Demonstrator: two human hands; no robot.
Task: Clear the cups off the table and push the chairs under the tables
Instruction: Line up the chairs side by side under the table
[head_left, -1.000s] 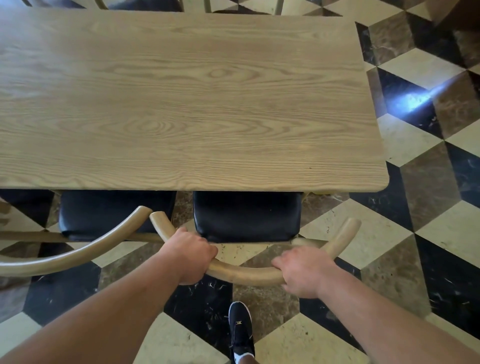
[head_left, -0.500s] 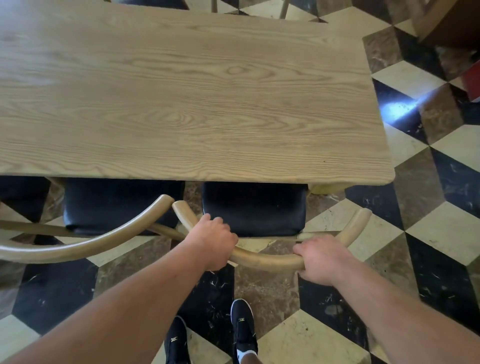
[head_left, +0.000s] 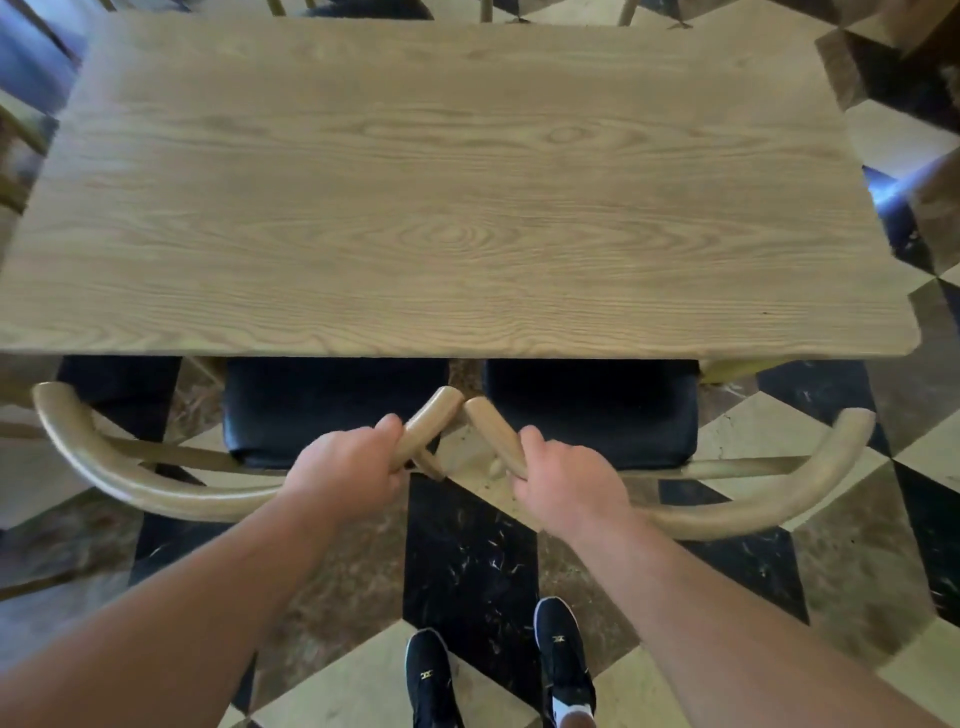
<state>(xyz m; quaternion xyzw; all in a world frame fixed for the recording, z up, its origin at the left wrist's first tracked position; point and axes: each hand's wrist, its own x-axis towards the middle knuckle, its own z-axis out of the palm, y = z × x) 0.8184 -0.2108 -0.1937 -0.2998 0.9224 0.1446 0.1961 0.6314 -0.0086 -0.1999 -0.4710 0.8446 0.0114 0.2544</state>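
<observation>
2 black shoes (head_left: 498, 670) are standing on the checkered floor. The left hand (head_left: 345, 475) is gripping the left curved wooden chair (head_left: 156, 486) by its armrest tip, the right hand (head_left: 566, 483) the right curved wooden chair (head_left: 753, 506). Both 2 black seats are lying straight ahead, partly under the long light-oak bench (head_left: 467, 208), which is carrying 0 cups.

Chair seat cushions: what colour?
Black, on both seat cushions, seen in the head view, half tucked under the table.

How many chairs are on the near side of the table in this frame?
2. The left chair is held by the left hand; the right chair by the right hand. Both seats sit partly under the table. Far-side chairs are mostly hidden.
</observation>
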